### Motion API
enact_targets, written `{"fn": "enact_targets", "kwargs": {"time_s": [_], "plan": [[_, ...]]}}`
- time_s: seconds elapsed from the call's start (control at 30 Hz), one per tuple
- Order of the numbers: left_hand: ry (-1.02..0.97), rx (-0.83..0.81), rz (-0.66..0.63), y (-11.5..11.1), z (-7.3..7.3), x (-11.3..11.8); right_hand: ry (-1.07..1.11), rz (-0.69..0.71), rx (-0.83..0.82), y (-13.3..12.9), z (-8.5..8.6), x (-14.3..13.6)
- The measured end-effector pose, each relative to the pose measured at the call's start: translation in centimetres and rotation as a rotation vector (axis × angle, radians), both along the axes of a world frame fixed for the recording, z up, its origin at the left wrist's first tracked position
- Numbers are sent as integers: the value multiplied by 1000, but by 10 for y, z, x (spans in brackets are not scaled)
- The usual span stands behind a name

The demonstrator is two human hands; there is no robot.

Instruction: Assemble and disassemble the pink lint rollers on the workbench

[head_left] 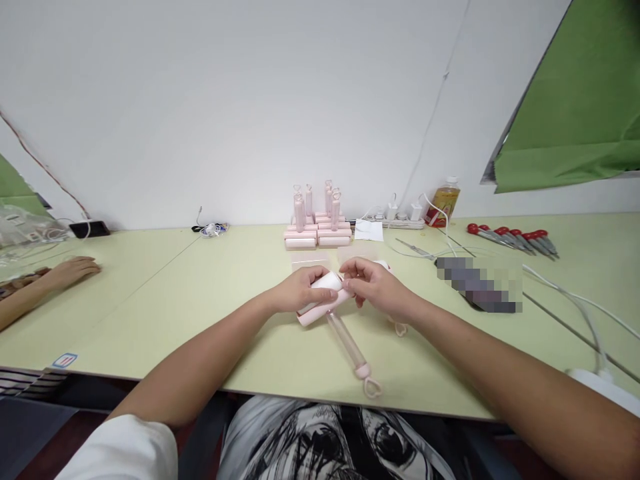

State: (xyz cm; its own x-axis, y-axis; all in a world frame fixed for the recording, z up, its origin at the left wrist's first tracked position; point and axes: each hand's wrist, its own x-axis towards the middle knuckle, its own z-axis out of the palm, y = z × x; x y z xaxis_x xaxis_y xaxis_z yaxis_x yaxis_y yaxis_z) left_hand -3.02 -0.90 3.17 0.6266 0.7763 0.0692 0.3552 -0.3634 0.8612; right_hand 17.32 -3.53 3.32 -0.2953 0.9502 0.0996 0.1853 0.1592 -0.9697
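Observation:
My left hand (pixel 301 291) is wrapped around the head of a pink lint roller (pixel 320 312), its thumb lying across the white roll. The roller's clear handle slants down toward the table's front edge and ends in a pink heart-shaped loop (pixel 372 388). At the right end of the same head, my right hand (pixel 373 283) pinches with thumb and fingers; what exactly lies between the fingertips is hidden. A second lint roller lies mostly hidden beneath my right hand, with its heart loop (pixel 401 328) showing. Just behind my hands are two translucent covers (pixel 310 259).
Several finished-looking lint rollers (pixel 317 227) stand handles-up by the wall. To the right are a power strip (pixel 407 225), a bottle (pixel 444 200), red-handled tools (pixel 515 238), scissors (pixel 415 249) and a blurred dark object (pixel 477 287). Another person's hand (pixel 75 271) rests far left.

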Motion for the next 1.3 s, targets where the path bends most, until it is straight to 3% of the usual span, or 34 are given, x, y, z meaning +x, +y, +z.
{"fn": "enact_targets", "kwargs": {"time_s": [0.3,0.5,0.67,0.8,0.93,1.17,1.3], "plan": [[240,-62,-164,8,0,-9,99,158,-271,5,-22,-3],[193,-108,-277,13,0,-12,273,208,-450,9,-25,-10],[157,-92,-293,18,1,-12,318,198,-486,13,-22,-13],[185,61,-228,20,-3,-9,346,143,-474,17,-23,-15],[206,213,-106,17,-10,-3,329,4,-468,20,-28,-17],[324,279,133,5,-19,13,40,-203,-395,24,-32,-22],[363,318,228,1,-24,20,-2,-267,-330,22,-30,-24]]}}
